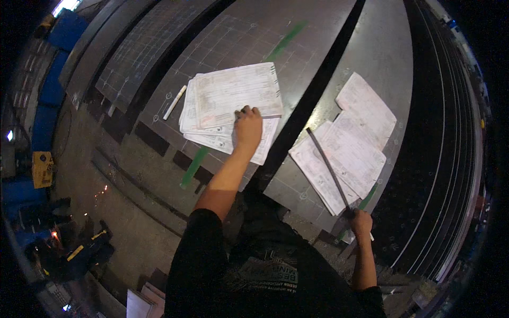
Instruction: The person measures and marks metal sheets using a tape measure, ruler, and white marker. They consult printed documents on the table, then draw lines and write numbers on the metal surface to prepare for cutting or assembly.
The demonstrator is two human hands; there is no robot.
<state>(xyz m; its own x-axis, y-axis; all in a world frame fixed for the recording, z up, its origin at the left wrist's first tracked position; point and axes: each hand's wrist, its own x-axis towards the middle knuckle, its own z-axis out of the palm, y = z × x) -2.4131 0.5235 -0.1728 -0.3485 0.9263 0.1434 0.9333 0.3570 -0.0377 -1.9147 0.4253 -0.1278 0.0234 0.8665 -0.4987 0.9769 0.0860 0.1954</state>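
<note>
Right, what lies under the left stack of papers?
Under the papers lies a grey plate; green marks show on it beyond two sides. What the sheets cover cannot be seen.

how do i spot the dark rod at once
On the right-hand grey plate, find the spread white papers. The dark rod slants across them, its near end in the right hand. It is long, thin and straight, unlike the short white stick beside the left papers.
</note>
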